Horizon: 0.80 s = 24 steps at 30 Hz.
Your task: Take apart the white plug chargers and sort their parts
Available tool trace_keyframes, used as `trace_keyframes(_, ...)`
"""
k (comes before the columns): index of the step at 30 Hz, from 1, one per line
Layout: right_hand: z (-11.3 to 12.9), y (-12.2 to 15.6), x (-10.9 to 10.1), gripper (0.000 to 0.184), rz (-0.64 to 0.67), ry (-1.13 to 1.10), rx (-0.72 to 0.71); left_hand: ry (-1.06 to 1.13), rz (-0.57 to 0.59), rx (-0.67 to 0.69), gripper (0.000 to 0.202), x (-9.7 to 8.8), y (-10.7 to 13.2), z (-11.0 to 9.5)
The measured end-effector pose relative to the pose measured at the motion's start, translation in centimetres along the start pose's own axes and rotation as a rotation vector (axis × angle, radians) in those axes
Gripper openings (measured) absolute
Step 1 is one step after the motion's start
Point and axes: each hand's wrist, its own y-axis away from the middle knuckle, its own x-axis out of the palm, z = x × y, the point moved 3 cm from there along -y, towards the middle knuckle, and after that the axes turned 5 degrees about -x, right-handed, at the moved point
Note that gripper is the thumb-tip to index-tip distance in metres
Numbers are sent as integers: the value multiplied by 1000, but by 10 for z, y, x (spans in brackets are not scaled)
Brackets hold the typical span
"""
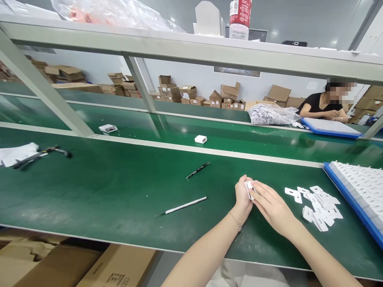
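Observation:
My left hand (241,196) is closed around a small white plastic casing (249,187), which shows a dark line on its face. From the right, the fingers of my right hand (272,205) press on the same casing, and part of it is hidden under them. Right of my hands lies a loose heap of flat white plastic plates (321,207) with slots in them. To the left, a white pen-like tool with a thin dark tip (185,205) rests on the green bench (104,195). A black pen-like tool (198,170) lies farther back.
A blue tray of white parts (356,203) stands at the right. On the belt behind the pale rail are white casings (200,139). Pliers-like black tools (44,155) lie far left. A shelf (191,48) crosses above. Across the line, a person (323,105) sits beside another tray.

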Motion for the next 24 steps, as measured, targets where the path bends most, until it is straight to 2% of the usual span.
trace_keyframes(4, -3, 3, -1, 51, 8, -85, 15, -4, -6, -6, 34, 1, 0, 0)
trace_keyframes(8, -4, 0, -4, 41, 22, -103, 13, -16, -14, -17, 33, 1, 2, -1)
trace_keyframes(13, -6, -6, -14, 28, 39, -70, 28, -37, -41, -34, 28, 4, 3, -1)
trace_keyframes(17, -11, -21, -19, 26, 49, -22, 92, -45, -35, -72, 28, 6, 4, 1)
trace_keyframes(20, -15, -40, -12, 39, 59, 144, 123, -41, -20, -76, 31, 6, 6, 1)
trace_keyframes(24, -21, -65, 15, 46, 60, 256, 160, -19, 3, -33, 38, 5, 10, -2)
